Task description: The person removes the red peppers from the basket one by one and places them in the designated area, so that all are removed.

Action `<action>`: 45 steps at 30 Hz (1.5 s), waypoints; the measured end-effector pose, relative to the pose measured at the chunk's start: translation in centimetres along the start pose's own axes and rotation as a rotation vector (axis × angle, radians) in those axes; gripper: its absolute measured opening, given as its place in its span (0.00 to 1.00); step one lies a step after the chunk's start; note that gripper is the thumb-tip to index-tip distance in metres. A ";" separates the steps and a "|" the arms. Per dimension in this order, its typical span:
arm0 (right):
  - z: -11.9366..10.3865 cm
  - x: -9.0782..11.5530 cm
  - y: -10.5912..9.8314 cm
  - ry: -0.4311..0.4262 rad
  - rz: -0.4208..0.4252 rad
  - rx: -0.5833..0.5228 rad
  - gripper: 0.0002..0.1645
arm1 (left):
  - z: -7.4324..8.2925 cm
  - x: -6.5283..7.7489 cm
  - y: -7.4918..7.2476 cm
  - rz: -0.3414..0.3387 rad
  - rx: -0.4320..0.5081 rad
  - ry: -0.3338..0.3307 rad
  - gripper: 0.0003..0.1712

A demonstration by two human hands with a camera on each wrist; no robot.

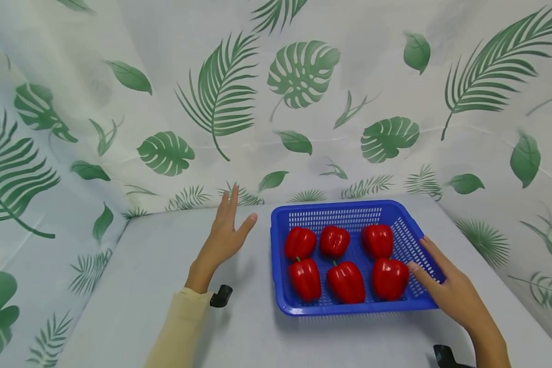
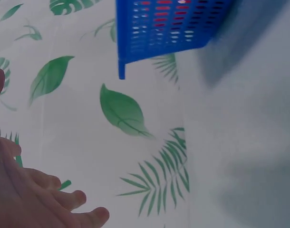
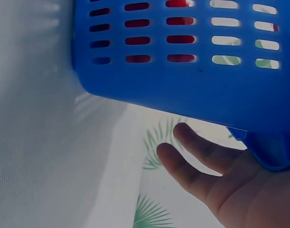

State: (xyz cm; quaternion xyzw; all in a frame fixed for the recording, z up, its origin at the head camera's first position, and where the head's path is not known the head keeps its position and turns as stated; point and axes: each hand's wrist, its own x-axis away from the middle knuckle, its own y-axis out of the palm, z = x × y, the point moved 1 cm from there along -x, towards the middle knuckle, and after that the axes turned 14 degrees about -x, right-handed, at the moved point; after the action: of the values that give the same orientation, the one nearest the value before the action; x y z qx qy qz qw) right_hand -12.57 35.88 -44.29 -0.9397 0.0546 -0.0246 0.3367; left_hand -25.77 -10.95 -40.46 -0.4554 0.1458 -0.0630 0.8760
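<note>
A blue plastic basket with slotted walls holds several glossy red bell peppers, lying in two rows. My right hand grips the basket's right rim, its thumb over the inner side and fingers along the outside. In the right wrist view, two fingertips show below the slotted wall, apart from it. To the left of the basket, my left hand is raised with fingers spread, touching nothing. Those spread fingers also appear in the left wrist view, away from the basket's corner.
A white table lies under the basket, which casts a shadow along its front. White cloth with green leaf prints hangs behind the table and along both sides. Black wrist straps sit on both arms.
</note>
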 end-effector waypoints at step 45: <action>0.8 -0.5 0.8 0.031 0.028 -0.037 0.50 | 9.7 -4.8 4.9 -0.096 0.629 -0.213 0.33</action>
State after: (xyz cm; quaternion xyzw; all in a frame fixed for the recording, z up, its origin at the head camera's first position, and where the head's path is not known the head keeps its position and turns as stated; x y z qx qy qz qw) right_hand -13.09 35.84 -45.40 -0.9444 0.0736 -0.0336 0.3188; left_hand -27.40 0.62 -38.29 -0.1730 0.0050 -0.0981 0.9800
